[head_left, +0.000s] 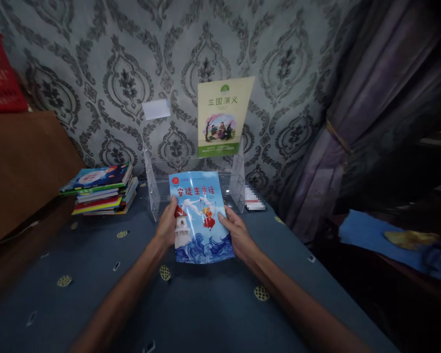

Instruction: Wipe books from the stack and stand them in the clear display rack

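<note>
A blue paperback book (202,225) with red Chinese characters, a lighthouse and waves on its cover is held up between my hands. My left hand (166,223) grips its left edge, and my right hand (238,233) grips its right edge; the fingers behind the cover are hidden. Just beyond the book stands a clear acrylic rack (151,184) on the dark blue cloth. A cream and green book (220,117) rests upright at the rack's upper right, its cover facing me. Both hands are in front of the rack.
To the left lies a stack of books (103,191) beside a brown box-like piece (25,166) with a red object (2,73) on top. Patterned wallpaper (132,59) rises behind the rack. A tied curtain (327,132) hangs at the right. A small white item (253,198) lies right of the rack.
</note>
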A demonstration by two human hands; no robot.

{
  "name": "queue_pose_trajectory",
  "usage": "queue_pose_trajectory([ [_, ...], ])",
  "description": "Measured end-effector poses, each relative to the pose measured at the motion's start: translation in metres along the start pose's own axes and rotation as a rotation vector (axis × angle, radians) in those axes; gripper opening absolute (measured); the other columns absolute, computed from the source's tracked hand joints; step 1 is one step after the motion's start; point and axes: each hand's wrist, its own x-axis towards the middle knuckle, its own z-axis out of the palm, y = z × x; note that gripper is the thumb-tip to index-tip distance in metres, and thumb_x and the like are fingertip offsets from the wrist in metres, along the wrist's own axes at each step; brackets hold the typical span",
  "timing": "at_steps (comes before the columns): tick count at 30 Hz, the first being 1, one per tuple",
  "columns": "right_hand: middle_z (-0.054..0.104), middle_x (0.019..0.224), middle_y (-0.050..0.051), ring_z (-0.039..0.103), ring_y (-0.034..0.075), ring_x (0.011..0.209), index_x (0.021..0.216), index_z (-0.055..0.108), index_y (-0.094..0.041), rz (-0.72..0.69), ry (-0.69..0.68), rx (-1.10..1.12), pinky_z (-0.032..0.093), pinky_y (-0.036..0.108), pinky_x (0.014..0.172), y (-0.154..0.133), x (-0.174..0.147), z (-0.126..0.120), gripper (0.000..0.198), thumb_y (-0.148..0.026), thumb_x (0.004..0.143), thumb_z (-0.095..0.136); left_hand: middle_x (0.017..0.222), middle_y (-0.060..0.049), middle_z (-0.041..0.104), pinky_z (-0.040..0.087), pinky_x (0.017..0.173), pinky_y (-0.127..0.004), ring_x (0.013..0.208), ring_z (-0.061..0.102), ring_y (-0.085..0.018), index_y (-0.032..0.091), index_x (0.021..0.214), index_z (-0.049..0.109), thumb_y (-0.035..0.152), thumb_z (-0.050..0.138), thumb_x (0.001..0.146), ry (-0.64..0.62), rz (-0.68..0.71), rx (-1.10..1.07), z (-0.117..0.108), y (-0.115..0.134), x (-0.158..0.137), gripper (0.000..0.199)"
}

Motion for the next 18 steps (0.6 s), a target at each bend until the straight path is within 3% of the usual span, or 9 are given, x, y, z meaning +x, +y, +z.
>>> queue_pose_trajectory([
  [4,0.077,0.107,0.005,0.073,0.029,0.094,0.122,0.06,-0.026,-0.052,-0.02,-0.061,0.061,0.036,0.073,-0.01,0.002,-0.01,0.065,-0.051,0.067,0.084,0.077,-0.006,0.076,0.062,0.072,-0.034,0.073,0.075,-0.025,0.014,0.094,0.068,0.056,0.09,0.058,-0.025,0.11,0.073,0.009,0.006,-0.003,0.059],
  [9,0.076,0.106,0.005,0.074,0.027,0.088,0.12,0.061,-0.027,-0.102,-0.06,-0.143,0.058,0.031,0.061,-0.026,0.009,-0.026,0.058,-0.055,0.073,0.08,0.081,-0.005,0.077,0.061,0.069,-0.033,0.068,0.073,-0.022,0.014,0.099,0.067,0.034,0.098,0.045,-0.122,0.149,0.21,0.018,0.015,-0.004,0.065],
  [18,0.077,0.099,0.004,0.073,0.022,0.076,0.109,0.068,-0.022,-0.203,-0.193,-0.296,0.058,0.031,0.065,-0.084,0.031,-0.041,0.047,-0.048,0.072,0.082,0.083,-0.005,0.076,0.057,0.068,-0.03,0.069,0.07,-0.019,0.014,0.092,0.07,0.037,0.096,0.049,-0.268,0.278,0.383,0.056,0.047,0.015,0.056],
])
